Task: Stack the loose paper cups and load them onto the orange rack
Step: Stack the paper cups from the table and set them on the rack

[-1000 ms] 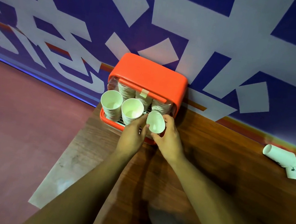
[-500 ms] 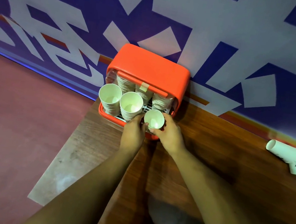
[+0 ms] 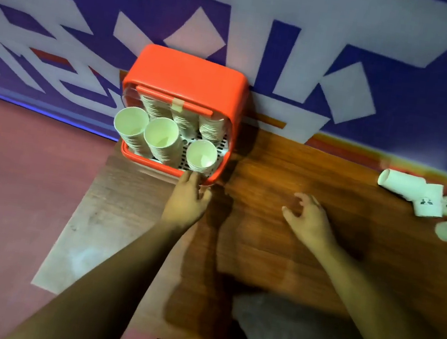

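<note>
The orange rack (image 3: 187, 76) stands against the wall at the table's far left corner. Three stacks of white paper cups fill its front row; the rightmost, shortest stack (image 3: 201, 155) stands free of both hands. More stacks sit behind under the lid. My left hand (image 3: 187, 201) hovers just below the rack's front rim, fingers relaxed, fingertips near that rim. My right hand (image 3: 307, 218) is over the bare table to the right, fingers spread and empty. Several loose cups (image 3: 405, 186) lie on their sides at the far right.
The wooden table (image 3: 262, 247) runs right along a blue and white patterned wall. Its left edge drops to a reddish floor (image 3: 9, 195). A dark grey patch (image 3: 278, 337) lies near the front edge.
Both hands have let go of the rightmost cup stack, which now stands in the rack. My right hand has moved right, away from the rack; my left hand has drawn back slightly.
</note>
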A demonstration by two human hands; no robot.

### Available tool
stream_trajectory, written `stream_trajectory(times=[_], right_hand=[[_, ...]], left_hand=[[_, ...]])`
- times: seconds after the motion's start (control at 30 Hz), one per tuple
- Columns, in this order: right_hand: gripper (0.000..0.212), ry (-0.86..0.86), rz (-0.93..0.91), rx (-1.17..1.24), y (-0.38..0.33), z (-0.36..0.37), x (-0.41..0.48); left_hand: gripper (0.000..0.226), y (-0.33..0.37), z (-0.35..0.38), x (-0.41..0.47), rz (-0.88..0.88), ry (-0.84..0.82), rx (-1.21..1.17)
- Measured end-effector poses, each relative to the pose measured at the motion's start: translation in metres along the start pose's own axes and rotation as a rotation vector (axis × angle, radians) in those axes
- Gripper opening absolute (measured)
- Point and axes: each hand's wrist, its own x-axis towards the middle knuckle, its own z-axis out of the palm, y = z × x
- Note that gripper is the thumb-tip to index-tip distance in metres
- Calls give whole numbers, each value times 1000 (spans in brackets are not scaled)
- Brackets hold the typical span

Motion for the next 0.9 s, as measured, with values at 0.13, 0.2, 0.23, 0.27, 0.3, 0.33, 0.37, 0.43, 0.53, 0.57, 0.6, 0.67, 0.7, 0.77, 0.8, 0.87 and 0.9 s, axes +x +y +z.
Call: stream_trajectory(times=[0.13, 0.2, 0.23, 0.27, 0.3, 0.33, 0.37, 0.43, 0.53, 0.57, 0.6, 0.67, 0.7, 0.77, 0.8, 0.87, 0.9], right_hand=[[55, 37, 105, 1, 74, -54, -9], [54, 103, 120, 4, 108, -85, -13], [54, 136, 124, 9, 125, -100, -14], [54, 161, 131, 8, 139, -113, -15], [54, 178, 142, 7, 151, -124, -15], [54, 201, 155, 11, 167, -137, -16], [53, 224, 162, 18, 181, -148, -15], [54, 268, 172, 28, 209, -170, -13], [53, 306, 185, 68, 243, -191, -8], [52, 323, 184, 80, 254, -196, -4], [51, 338, 175, 80, 262, -198, 0], [52, 332, 154, 57, 272, -198, 13], [54, 324, 141, 58, 275, -197, 21], [54, 334, 117, 91, 277, -192, 40], [55, 352, 117, 95, 276, -189, 49], [57, 387, 140, 89, 277, -183, 67], [59, 398, 154, 90, 277, -181, 76]], left_hand=[[24, 51, 48, -1, 71, -150, 104], [24, 85, 79, 2, 110, -195, 142], [26, 103, 96, 4, 131, -211, 151], [28, 121, 112, 6, 148, -224, 160], [30, 136, 126, 8, 168, -230, 171], [32, 156, 145, 10, 203, -235, 177], [33, 174, 161, 12, 232, -243, 177], [33, 212, 194, 17, 279, -261, 177], [36, 257, 240, 30, 348, -293, 211], [37, 271, 258, 35, 369, -309, 229], [38, 282, 272, 42, 387, -323, 248], [42, 301, 298, 58, 424, -347, 298], [46, 309, 310, 67, 442, -358, 324], [55, 321, 330, 84, 480, -390, 374], [59, 324, 338, 91, 499, -406, 406], [65, 328, 354, 105, 530, -432, 480], [68, 328, 361, 111, 547, -441, 513]])
